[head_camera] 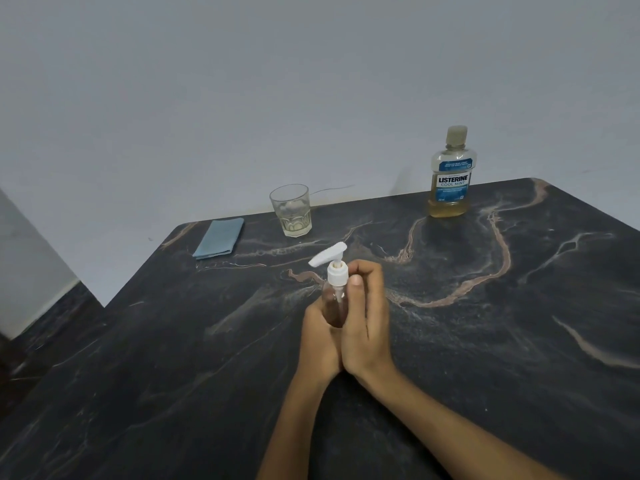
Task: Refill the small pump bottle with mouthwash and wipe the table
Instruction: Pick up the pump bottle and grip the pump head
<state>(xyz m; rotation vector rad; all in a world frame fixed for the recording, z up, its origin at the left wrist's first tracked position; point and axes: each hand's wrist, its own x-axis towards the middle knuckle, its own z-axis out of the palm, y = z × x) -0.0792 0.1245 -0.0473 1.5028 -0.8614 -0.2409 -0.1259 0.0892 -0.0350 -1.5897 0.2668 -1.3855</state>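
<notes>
On the table (485, 341), both hands (346, 327) clasp the pump bottle (334, 292).

Surface: dark marbled table (485, 358).
Far edge: folded blue cloth (219, 238), glass (291, 210), mouthwash bottle (451, 174).

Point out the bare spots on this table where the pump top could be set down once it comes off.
Bare table lies right of the right hand, in front of the mouthwash bottle. More lies left of the left hand, in front of the blue cloth. The far edge is busier: cloth, glass, bottle. Both hands grip the pump bottle.
</notes>
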